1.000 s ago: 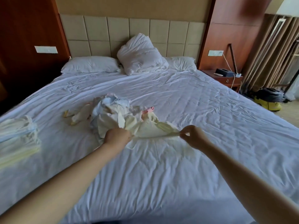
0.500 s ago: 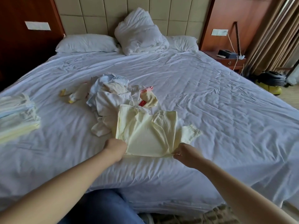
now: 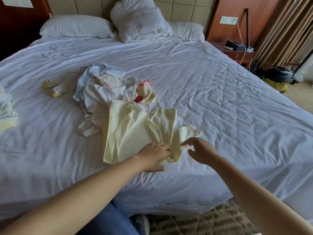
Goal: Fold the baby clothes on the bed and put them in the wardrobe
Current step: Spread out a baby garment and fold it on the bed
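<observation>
Garment: pale yellow cloth baby shirt (image 3: 132, 129), flat on white-sheeted bed (image 3: 220, 99), long axis running away from the person, hem nearest.
Left hand (image 3: 152, 156): fingers straight, pressing hem.
Right hand (image 3: 199, 150): loose, empty, nearest out-flung sleeve (image 3: 189, 131).

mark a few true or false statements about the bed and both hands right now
1. The pale yellow cotton baby top lies spread out on the white bed sheet. True.
2. The right hand grips a red sock. False: it is open and holds nothing, next to the top's sleeve.
3. The left hand touches the top's near edge. True.
4. The loose heap of unfolded baby clothes lies on the floor. False: it is on the bed, just beyond the top.
5. A stack of folded pale clothes sits at the left edge of the bed. True.
</observation>
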Tool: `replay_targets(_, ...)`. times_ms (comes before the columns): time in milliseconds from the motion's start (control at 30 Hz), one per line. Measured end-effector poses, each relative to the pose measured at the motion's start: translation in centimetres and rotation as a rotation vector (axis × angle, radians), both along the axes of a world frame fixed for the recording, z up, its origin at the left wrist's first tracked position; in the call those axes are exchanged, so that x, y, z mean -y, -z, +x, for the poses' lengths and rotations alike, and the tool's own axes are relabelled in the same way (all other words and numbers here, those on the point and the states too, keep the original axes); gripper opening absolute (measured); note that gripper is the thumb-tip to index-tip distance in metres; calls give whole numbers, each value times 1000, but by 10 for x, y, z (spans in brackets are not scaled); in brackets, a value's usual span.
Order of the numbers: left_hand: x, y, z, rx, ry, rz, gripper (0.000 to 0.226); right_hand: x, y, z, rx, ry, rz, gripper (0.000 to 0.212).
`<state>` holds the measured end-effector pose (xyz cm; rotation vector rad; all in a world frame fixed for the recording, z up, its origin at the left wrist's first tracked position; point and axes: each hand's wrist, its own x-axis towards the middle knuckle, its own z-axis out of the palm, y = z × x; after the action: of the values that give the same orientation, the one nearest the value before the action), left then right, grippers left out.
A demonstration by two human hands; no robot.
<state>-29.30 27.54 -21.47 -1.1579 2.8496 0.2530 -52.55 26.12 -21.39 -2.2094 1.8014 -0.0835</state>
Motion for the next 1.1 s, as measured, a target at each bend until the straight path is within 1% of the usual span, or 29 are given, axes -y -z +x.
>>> replay_targets(100,6,15,-8,-68,-6,-17,33,8,8,-7,-77,-67,22,49)
replay_targets(200,12,19,-9,-134,-50,-36,21,16,15,-9,-73,-95,18,50)
replay_targets(267,16,17,-7,-251,-168,76,17,19,20,-10,-42,-90,6,49)
replay_targets(333,18,15,-5,-382,-308,189,15,22,24,-10,-3,-81,-11,46)
replay_targets(400,21,14,-3,-471,-397,221,13,26,28,-10,48,-78,-52,41)
replay_targets(500,24,14,0,-554,-445,250,12,32,34,-5,172,-13,-148,29)
replay_targets(567,27,14,2,-578,-453,249,13,38,34,-1,230,54,-184,24)
replay_targets(667,28,12,5,-584,-451,229,13,43,31,1,299,84,-186,18)
replay_targets(733,29,10,5,-569,-445,223,13,43,26,-2,299,82,-181,12)
replay_targets(800,30,6,6,-527,-426,226,13,40,22,-9,196,59,-211,14)
replay_targets(900,31,2,2,-408,-358,205,13,29,13,-15,4,64,-236,17)
replay_targets(1033,23,4,-7,-259,-257,152,13,6,16,-19,-60,133,-139,26)
replay_targets(1100,20,8,-8,-188,-181,135,14,-5,20,-22,-61,118,-63,37)
